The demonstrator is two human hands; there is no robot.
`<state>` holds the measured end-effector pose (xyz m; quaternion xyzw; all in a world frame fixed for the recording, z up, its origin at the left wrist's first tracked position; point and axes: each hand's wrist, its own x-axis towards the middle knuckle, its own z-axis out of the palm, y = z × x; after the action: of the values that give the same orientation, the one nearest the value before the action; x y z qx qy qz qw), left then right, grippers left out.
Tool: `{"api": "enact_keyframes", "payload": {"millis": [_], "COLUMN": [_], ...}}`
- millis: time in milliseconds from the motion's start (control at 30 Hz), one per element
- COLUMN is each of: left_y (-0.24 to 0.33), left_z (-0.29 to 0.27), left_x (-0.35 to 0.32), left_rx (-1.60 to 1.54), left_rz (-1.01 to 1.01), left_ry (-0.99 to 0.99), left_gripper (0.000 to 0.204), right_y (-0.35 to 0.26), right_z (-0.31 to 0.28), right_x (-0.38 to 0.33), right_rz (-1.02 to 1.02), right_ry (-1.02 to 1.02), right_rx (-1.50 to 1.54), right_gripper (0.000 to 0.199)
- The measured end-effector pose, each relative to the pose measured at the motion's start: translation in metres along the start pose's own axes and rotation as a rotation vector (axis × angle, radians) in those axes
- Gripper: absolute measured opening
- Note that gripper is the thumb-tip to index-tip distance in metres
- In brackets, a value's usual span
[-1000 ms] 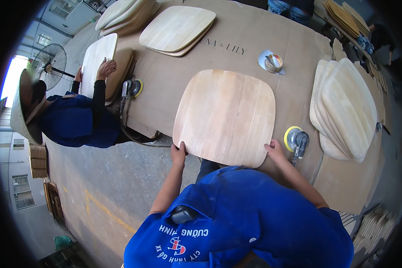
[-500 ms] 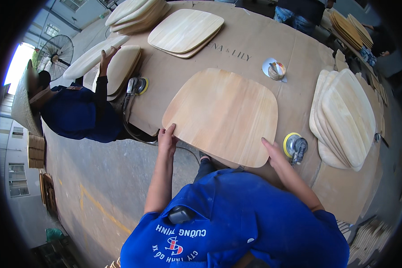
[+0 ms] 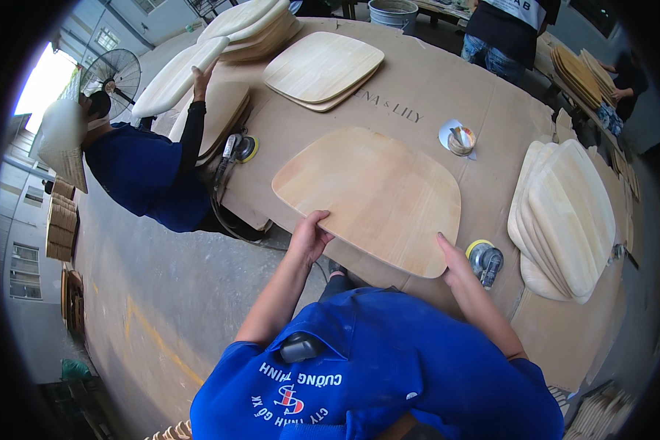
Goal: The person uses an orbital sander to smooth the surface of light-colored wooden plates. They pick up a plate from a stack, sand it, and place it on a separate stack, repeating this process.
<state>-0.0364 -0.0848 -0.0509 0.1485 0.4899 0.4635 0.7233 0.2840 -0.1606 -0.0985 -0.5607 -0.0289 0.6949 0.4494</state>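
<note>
A pale wooden panel (image 3: 374,194) with rounded corners lies before me, over the cardboard-covered table. My left hand (image 3: 312,235) grips its near edge left of the middle, thumb on top and fingers underneath. At the near right corner my right hand (image 3: 455,260) pinches the rim, its thumb showing on the top face and the other fingers mostly hidden. Just right of that hand rests an orbital sander (image 3: 485,260) with a yellow pad. Beyond the panel's far right side stands a small round container (image 3: 460,139) with a tool in it, on a white disc.
Stacked panels lie on the right (image 3: 568,220) and far left of the cardboard (image 3: 418,81). At the left, a co-worker (image 3: 143,169) in a conical hat holds a panel (image 3: 180,77) beside another sander (image 3: 246,149). A fan (image 3: 111,81) and a metal bucket (image 3: 393,13) stand farther off.
My left hand has slid rightward along the panel's near edge, and the panel has turned slightly. My right hand keeps its corner hold. The co-worker's panel is tilted up more. The whole view has shifted.
</note>
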Motion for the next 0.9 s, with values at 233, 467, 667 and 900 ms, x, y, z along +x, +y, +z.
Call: {"api": "enact_keyframes", "payload": {"millis": [233,467,667,900], "left_y": [0.017,0.068,0.11,0.177], "left_z": [0.019,0.013,-0.02,-0.045], "left_x": [0.0,0.034,0.108,0.242], "left_rx": [0.075,0.144,0.049,-0.09], "left_rz": [0.082,0.144,0.183,0.228], "left_ry": [-0.008,-0.031,-0.12,-0.222], "left_gripper": [0.026,0.028,0.023,0.026], "right_y": [-0.012,-0.015,-0.042,-0.099], "right_z": [0.014,0.058,0.118,0.216], "right_x": [-0.02,0.005,0.049,0.143], "right_rz": [0.149,0.035,-0.035,-0.203], "right_ry": [-0.082,-0.13,-0.107,-0.073], "right_rx": [0.305,0.254,0.209,0.141], "right_gripper": [0.05,0.048,0.05,0.056]}}
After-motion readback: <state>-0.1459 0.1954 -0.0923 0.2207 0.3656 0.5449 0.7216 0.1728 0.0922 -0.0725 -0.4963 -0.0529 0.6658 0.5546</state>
